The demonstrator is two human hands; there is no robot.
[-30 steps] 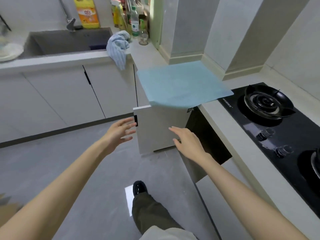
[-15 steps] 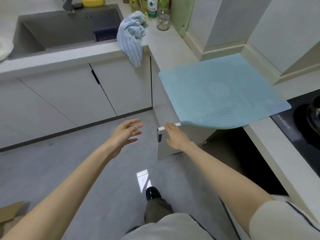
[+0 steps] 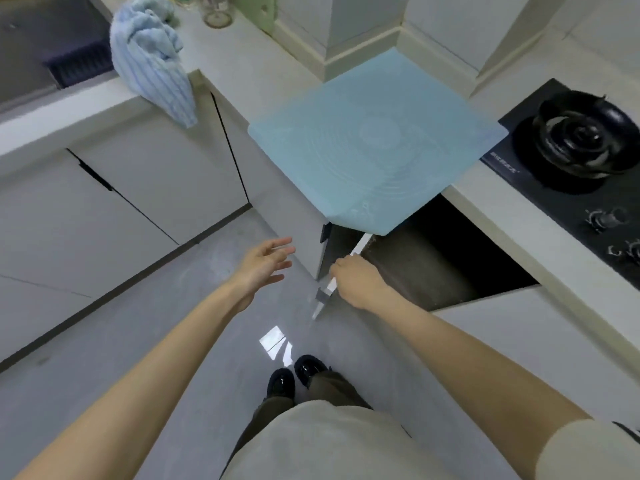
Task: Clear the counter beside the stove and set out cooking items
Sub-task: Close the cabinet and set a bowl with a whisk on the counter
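Now we stand in front of the corner of the kitchen, and our right hand [image 3: 356, 282] rests on the top edge of the open cabinet door [image 3: 341, 268], below the table [image 3: 502, 216] beside the stove [image 3: 581, 161]. The fingers of this hand are curled over the thin white edge, so we judge that they hold the door. Our left hand [image 3: 265, 263] is in the air just beside the door, with the fingers spread wide and nothing in them; it touches nothing.

On the table lies a light blue mat [image 3: 374, 147], flat, with one corner hanging over the front edge above the open cabinet. Apart from the mat, this part of the table looks bare, so the clearing seems mostly done. At the far left a blue striped towel [image 3: 152, 60] hangs over the edge near the sink [image 3: 52, 53], well apart from the mat. The inside of the cabinet [image 3: 446, 258] is dark and we cannot tell what it contains.

We think the step in hand is the work with the cabinet door, probably in order to take out cooking items or to put something away, though which of the two we cannot tell. The next move calls for a steady pull or push on the door edge. The free left hand could then reach inside. We should take care with the hanging corner of the mat, because the door passes close under it.
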